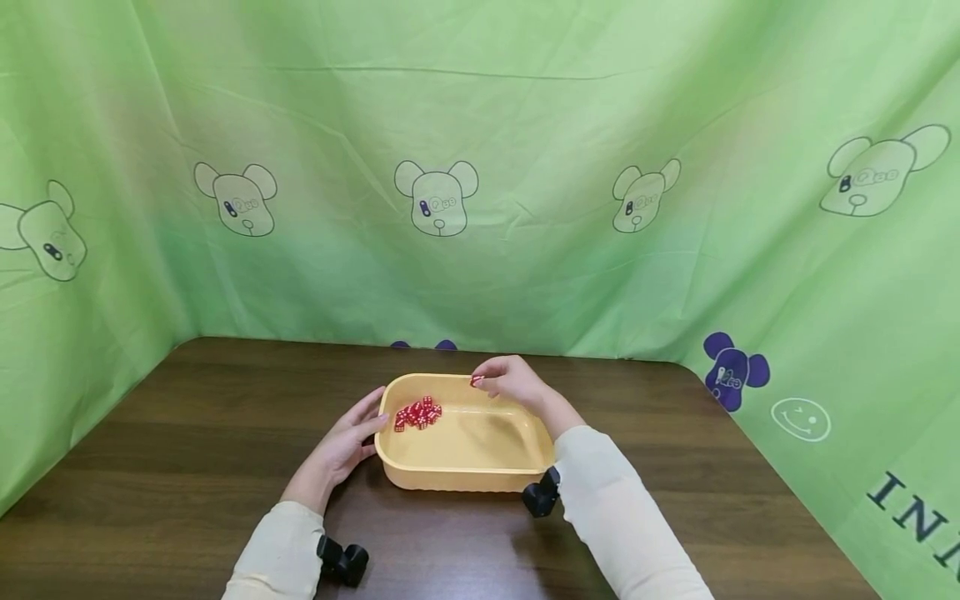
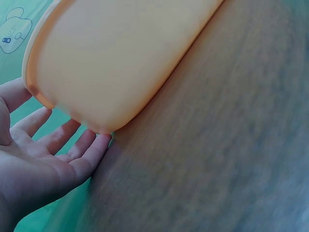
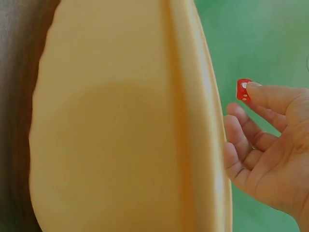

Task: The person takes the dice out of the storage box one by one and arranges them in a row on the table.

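Note:
A pale yellow plastic basin (image 1: 480,481) stands on the table in the head view. Red dice (image 1: 417,413) with white pips lie heaped inside it, toward its left end. At that end my left hand (image 1: 349,437) holds the basin, thumb over the rim and fingers against the outer wall; the left wrist view shows the fingertips (image 2: 88,137) touching that wall. Above the far rim, my right hand (image 1: 513,383) pinches one red die (image 3: 243,90) between thumb and index finger. The other fingers of that hand are loosely bent.
The dark wooden table (image 1: 187,467) extends around the basin on all sides. A green cloth (image 1: 525,275) printed with bear heads hangs behind and beside the table. Black devices (image 1: 542,493) are strapped at both wrists, over white sleeves.

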A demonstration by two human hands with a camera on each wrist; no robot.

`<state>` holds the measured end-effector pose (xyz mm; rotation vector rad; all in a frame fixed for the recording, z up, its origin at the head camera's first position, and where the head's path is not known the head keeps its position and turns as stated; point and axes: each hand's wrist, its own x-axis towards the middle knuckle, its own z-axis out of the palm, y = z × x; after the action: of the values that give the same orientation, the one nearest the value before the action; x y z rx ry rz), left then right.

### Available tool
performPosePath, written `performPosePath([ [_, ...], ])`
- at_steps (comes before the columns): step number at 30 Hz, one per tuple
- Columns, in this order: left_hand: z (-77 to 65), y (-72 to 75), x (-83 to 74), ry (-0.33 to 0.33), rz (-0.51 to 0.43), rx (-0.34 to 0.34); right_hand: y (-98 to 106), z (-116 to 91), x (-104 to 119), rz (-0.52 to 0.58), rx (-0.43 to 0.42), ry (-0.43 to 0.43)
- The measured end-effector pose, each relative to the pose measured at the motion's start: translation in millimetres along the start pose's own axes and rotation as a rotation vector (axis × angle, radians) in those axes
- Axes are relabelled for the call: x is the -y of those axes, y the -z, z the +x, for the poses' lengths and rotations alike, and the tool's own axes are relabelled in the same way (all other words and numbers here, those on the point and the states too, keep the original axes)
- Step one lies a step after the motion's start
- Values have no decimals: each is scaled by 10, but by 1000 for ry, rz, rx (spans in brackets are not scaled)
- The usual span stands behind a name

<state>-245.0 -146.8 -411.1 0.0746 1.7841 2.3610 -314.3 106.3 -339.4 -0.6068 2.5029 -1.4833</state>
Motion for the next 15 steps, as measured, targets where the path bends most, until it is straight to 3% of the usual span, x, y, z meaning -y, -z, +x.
performPosePath([
  [8,4,-3,3,-5,-8,8,230,-111,-80,3,-67,12],
  [15,-6,8,-6,1,-6,12,443,-241,-231,-13,-137,-51],
])
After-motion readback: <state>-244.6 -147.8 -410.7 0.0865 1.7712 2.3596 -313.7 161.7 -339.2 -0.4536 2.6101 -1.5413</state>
